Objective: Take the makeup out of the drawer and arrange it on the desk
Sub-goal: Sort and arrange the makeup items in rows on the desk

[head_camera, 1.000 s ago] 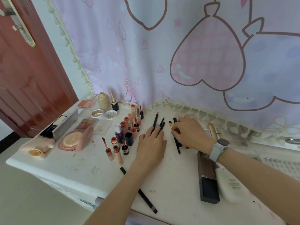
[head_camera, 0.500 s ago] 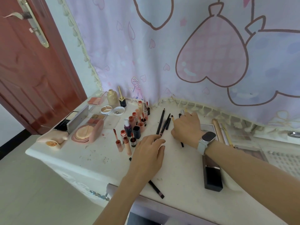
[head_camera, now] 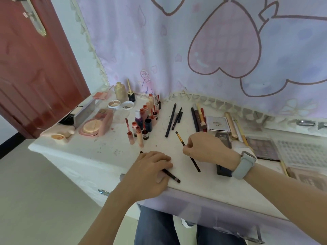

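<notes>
A: How many hands, and what does each hold?
B: Two. The right hand [head_camera: 207, 151] pinches one thin brush [head_camera: 187, 150] in its fingers; the left hand [head_camera: 150, 171] curls over one dark pencil [head_camera: 172, 176] lying on the table [head_camera: 203, 190].
A: And behind them?
B: Three dark pencils [head_camera: 170, 120] lie side by side.

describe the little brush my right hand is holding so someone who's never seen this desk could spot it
On the white desk, look just left of the right hand, the one with the watch. Its fingers pinch a thin makeup brush. Unlike the all-dark pencils behind it, it has a gold band below a small dark tip.
</notes>
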`<action>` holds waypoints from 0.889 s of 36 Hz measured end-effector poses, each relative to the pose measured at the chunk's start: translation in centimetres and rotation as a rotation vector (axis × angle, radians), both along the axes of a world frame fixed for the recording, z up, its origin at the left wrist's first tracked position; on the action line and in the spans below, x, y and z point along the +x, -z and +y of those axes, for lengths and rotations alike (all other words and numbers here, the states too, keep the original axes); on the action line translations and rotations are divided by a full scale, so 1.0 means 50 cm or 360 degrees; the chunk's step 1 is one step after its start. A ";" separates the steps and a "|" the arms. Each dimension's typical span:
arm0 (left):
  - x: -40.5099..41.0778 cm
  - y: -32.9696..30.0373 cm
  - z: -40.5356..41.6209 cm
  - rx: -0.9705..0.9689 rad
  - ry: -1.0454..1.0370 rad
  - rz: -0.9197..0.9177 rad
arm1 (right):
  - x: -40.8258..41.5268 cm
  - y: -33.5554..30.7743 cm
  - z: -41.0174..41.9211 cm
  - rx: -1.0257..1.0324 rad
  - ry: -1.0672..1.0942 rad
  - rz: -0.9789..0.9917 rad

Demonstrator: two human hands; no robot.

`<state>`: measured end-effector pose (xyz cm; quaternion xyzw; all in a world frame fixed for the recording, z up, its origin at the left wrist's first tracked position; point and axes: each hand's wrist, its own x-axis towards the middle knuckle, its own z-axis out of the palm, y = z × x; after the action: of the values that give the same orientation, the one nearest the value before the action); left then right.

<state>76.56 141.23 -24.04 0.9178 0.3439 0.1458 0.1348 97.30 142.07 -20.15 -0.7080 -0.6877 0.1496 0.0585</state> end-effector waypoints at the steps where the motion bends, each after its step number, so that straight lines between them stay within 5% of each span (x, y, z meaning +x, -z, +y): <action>1: -0.003 0.002 -0.001 -0.0001 0.0020 0.0007 | -0.001 0.002 0.000 -0.0028 0.0004 0.0036; 14: -0.033 -0.023 -0.031 0.0134 -0.0076 -0.0197 | -0.059 0.035 0.020 0.0011 0.0037 0.0003; 25: -0.061 -0.017 -0.035 -0.0245 -0.0316 -0.0412 | -0.093 0.049 0.035 0.0140 0.0005 0.0013; 28: -0.053 -0.020 -0.031 -0.0456 -0.0430 -0.0750 | -0.082 0.040 0.036 0.0176 0.0022 0.0195; 32: -0.036 -0.034 -0.020 -0.0592 -0.0566 -0.1039 | -0.057 -0.004 0.029 0.0078 -0.0041 0.0849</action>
<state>74.77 140.24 -22.35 0.7096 0.4569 0.3856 0.3730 94.45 143.52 -19.96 -0.6330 -0.6603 0.3151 0.2529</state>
